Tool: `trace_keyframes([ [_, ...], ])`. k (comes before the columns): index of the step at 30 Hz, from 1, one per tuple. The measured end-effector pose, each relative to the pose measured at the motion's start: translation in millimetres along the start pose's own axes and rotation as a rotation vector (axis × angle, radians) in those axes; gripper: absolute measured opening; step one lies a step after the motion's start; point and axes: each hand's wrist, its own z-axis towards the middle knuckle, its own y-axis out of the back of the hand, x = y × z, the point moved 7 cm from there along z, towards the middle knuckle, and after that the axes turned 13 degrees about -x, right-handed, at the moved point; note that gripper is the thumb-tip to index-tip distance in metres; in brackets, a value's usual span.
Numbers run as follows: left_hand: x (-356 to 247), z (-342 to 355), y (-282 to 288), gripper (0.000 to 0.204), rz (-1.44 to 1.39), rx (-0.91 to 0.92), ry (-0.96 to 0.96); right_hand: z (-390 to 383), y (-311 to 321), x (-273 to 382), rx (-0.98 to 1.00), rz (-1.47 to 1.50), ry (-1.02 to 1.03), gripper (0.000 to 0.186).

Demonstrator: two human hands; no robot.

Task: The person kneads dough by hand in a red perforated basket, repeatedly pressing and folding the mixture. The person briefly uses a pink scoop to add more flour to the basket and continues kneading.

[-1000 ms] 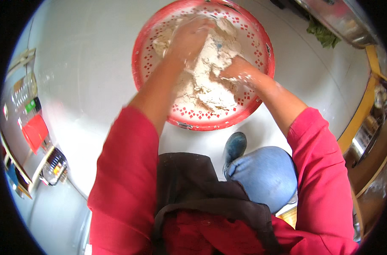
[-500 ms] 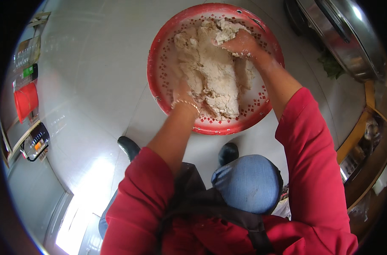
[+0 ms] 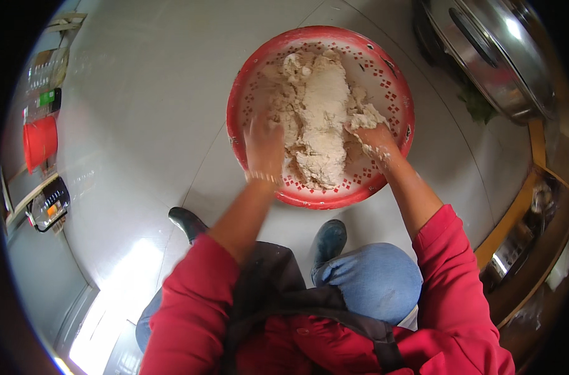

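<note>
A long, rough mass of floury dough [image 3: 322,112] lies in a wide round enamel basin [image 3: 237,94] with a red rim and small red diamonds inside. My right hand [image 3: 373,139], crusted with dough, is at the mass's right side. Its fingers are closed round a ragged lump of dough, which partly hides them. My left hand [image 3: 264,145], a beaded bracelet at its wrist, hangs over the basin's left side beside the dough. Motion smears its fingers, so their shape is unclear.
The basin rests on a tiled floor [image 3: 153,106] in front of my boots [image 3: 330,239]. A large lidded steel pot [image 3: 494,62] stands at the far right, with green leaves [image 3: 478,103] near it. Along the left are a red container [image 3: 40,142] and shelving.
My right hand has drawn nearer to me along the dough's right side. My left hand has lifted off the dough's left edge. The basin appears slightly lower in view.
</note>
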Motion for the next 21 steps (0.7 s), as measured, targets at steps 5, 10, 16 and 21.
trace_keyframes([
  [5,69.7,-50.0,-41.1,0.046,-0.552,-0.004,0.91,-26.8,-2.2,-6.8,0.012,-0.106,-0.207,0.051],
  [10,39.4,57.5,-73.9,0.043,-0.293,0.173,0.53,-43.1,-39.9,-16.6,0.003,0.441,-0.459,0.032],
  [16,-24.4,104.5,-30.5,0.047,-0.196,0.332,0.053,-50.5,-83.9,1.0,0.148,0.446,-0.268,0.028],
  [21,21.9,78.8,16.5,0.06,-0.199,0.132,-0.028,-22.0,-18.5,51.5,-0.181,-0.072,0.261,0.035],
])
